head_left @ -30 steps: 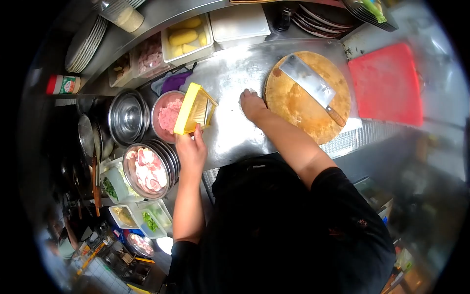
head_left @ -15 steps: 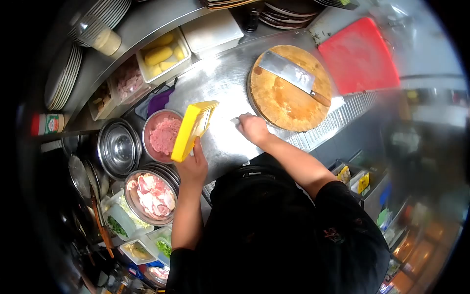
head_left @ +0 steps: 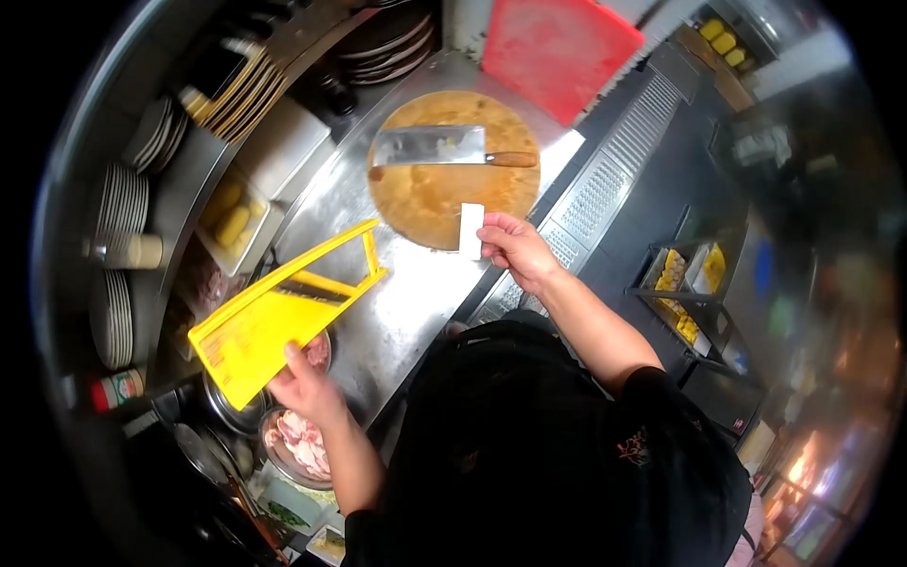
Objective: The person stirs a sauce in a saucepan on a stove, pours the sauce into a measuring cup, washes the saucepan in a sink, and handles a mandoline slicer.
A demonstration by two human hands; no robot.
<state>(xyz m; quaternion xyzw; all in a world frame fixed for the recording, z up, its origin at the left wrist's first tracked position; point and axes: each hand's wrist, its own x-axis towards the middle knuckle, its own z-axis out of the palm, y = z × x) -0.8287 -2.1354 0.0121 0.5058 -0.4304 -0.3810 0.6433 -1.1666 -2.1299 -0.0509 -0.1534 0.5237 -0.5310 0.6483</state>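
Note:
My left hand (head_left: 308,383) is closed on the lower edge of a yellow mandoline slicer (head_left: 248,326), which is raised above the steel counter with its broad face toward me. A slanted dark blade strip crosses the slicer's opening. Between the thumb and fingers of my right hand (head_left: 513,248) is a small flat white rectangular piece (head_left: 471,230), held upright in front of the round wooden chopping board (head_left: 453,203). On that board lies a cleaver (head_left: 430,146), its wooden handle pointing right. The slicer partly hides a bowl of minced meat (head_left: 319,351).
A red cutting board (head_left: 557,52) stands at the back. Pale meat pieces fill a steel bowl (head_left: 300,444) below my left hand. Peeled yellow potatoes (head_left: 230,219) sit in a white container on the left, under a shelf of stacked plates (head_left: 123,198).
My left hand has turned the slicer from nearly edge-on to face-on. My right hand has come up from the counter, with the white piece now clearly visible. The camera view has rotated.

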